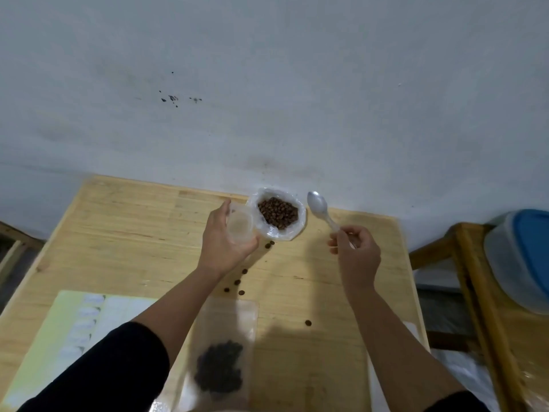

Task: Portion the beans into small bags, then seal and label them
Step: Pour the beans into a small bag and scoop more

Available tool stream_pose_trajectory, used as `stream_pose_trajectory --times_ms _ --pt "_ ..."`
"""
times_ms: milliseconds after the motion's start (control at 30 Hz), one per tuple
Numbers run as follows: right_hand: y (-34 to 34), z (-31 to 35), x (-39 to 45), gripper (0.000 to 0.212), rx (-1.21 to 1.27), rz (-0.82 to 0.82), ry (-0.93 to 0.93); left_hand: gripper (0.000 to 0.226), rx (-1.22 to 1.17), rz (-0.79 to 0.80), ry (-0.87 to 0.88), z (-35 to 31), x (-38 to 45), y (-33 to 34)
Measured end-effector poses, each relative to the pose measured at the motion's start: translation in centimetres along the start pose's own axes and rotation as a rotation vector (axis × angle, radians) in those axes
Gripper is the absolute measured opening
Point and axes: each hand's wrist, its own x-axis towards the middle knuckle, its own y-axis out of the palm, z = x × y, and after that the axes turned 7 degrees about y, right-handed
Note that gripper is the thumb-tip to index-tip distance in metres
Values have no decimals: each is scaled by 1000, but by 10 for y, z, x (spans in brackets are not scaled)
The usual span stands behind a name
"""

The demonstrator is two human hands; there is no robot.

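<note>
My left hand (221, 242) grips a small clear plastic cup (240, 226), which looks empty, just left of an open plastic bag of brown beans (277, 216) standing against the wall. My right hand (355, 252) pinches the handle of a metal spoon (319, 208); its empty bowl points up and away, to the right of the bean bag. Near the front edge a small clear bag (221, 352) lies flat on the table with a dark heap of beans inside. Several loose beans (237, 282) are scattered on the wooden table (118, 227) between the two bags.
A sheet of white labels (80, 325) lies at the table's front left. A white wall rises right behind the table. To the right stands a wooden stool or side table (475, 292) carrying a clear container with a blue lid (523, 257).
</note>
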Motion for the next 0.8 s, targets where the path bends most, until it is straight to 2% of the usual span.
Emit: stream_pose_trajectory --times_ms 100,200,400,533,600,667,733,800 --pt "1 11 -7 9 150 99 -77 97 -16 -12 -15 0 0 1" --pt "9 14 -10 7 176 154 -120 98 -16 -13 -14 2 -1 3" --pt "29 -3 0 14 -219 78 -377 99 -48 6 -44 1 -3 8" --pt "44 -16 9 35 -287 90 -452 99 -50 16 -51 3 -2 10" --pt "54 -23 11 31 -222 110 -313 99 -52 18 -58 3 -2 10" --pt "64 -26 13 17 -53 140 -61 98 -50 18 -62 1 -1 9" --pt "71 -28 17 22 164 177 182 99 -49 22 -67 0 1 10" --pt "74 -26 19 22 339 192 337 100 -58 28 -70 -1 2 10"
